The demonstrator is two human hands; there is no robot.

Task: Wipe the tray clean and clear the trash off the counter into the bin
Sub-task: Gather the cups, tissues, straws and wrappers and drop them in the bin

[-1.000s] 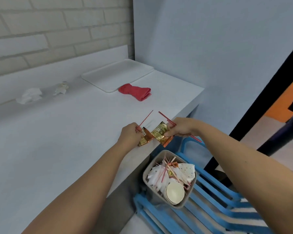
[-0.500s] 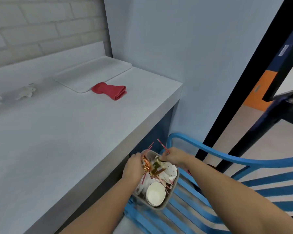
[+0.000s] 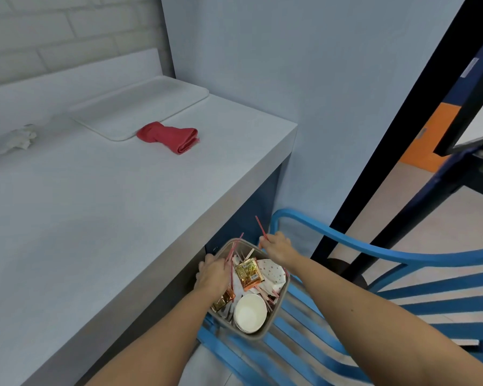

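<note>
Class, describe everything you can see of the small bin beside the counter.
The bin is a small grey tub with rounded corners, plastic by its look. It stands upright on the slatted seat of a blue chair, beside the counter. It is nearly full: a white paper cup, gold sachets, red stirrers, spotted paper. The left hand lies over its left rim. The right hand, pinching a stirrer, is over its far rim.

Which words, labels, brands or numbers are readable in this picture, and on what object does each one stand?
No text can be read with certainty.
Gold sachet in the bin: printed label, too blurred to read.
Second sachet under the left hand: print too blurred to read.
Pale sticker on the dark door frame: too small to read.
</note>
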